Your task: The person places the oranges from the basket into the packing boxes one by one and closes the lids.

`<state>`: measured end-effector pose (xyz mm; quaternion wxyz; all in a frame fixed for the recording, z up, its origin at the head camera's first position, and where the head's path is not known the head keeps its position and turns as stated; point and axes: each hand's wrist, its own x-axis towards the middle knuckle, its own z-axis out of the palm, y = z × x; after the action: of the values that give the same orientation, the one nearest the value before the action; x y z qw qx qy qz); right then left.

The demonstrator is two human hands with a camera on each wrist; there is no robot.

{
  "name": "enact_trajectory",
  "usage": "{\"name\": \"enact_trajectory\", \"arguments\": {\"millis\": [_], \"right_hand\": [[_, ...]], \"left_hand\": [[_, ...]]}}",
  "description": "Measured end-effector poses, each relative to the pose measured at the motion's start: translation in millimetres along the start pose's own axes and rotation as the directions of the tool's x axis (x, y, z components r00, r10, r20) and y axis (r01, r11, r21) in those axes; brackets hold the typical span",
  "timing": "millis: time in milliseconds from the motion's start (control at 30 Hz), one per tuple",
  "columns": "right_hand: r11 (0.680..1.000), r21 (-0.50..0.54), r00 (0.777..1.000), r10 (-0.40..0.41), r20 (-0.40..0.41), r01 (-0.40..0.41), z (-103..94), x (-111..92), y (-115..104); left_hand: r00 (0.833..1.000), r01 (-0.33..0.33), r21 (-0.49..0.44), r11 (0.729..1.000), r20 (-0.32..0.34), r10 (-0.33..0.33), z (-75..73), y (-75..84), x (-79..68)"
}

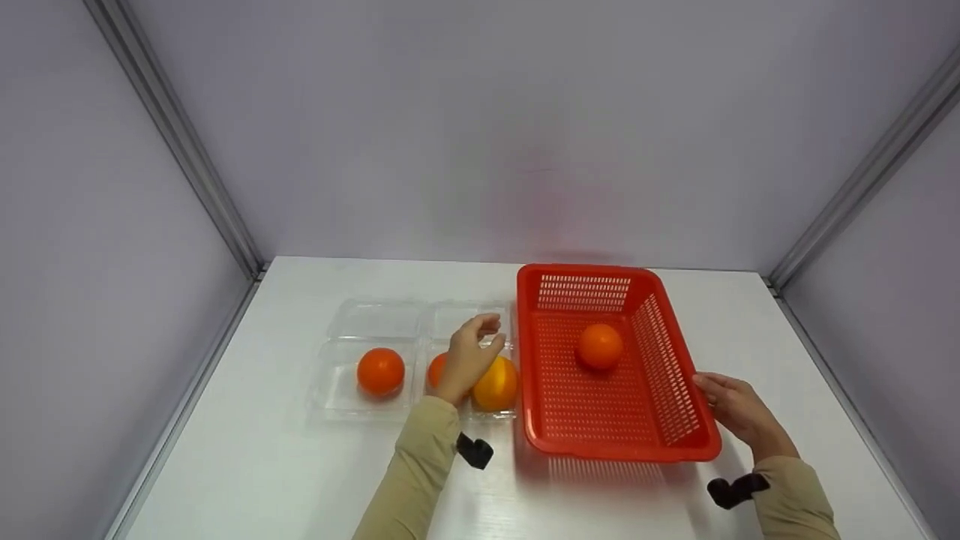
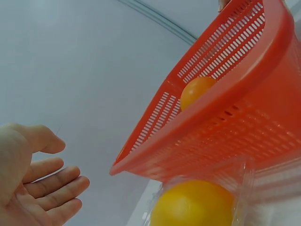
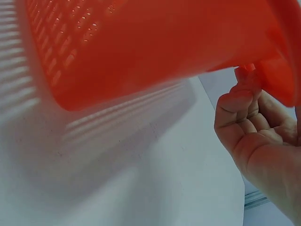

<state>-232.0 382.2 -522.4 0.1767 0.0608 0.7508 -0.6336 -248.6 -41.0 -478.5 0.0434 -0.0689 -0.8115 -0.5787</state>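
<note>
A red plastic basket [image 1: 551, 442] with slotted walls holds one orange [image 1: 601, 346]. My right hand [image 1: 739, 409] grips the basket's right rim, with fingers curled under the edge in the right wrist view. Left of the basket lies a clear plastic container [image 1: 375, 319] with compartments. One orange [image 1: 380, 372] sits in its left part; another orange [image 1: 436, 369] is partly hidden behind my left hand [image 1: 469, 358]. A yellow-orange fruit [image 1: 496, 384] sits beside that one, close to the basket. My left hand is above the container, fingers loosely bent, holding nothing in the left wrist view.
The white table [image 1: 247, 450] meets a pale back wall [image 1: 420, 150] and side walls with metal corner strips [image 1: 180, 142]. The basket's left wall stands right against the container's right edge. A shadow falls under the basket's near side.
</note>
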Motion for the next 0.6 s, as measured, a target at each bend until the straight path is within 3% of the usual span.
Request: {"name": "enact_trajectory", "arguments": {"millis": [333,600], "right_hand": [[1.000,0.028,0.997,-0.017,0.077,0.015,-2.8,-1.9,1.4],[0.996,0.081,0.987,-0.053,0.154,0.041,-4.6,-2.3,0.5]], "left_hand": [[0.995,-0.096,-0.021,0.995,0.019,0.096,21.7,8.0,7.3],[0.996,-0.067,-0.045,0.997,0.048,0.069,35.6,15.7,16.6]]}}
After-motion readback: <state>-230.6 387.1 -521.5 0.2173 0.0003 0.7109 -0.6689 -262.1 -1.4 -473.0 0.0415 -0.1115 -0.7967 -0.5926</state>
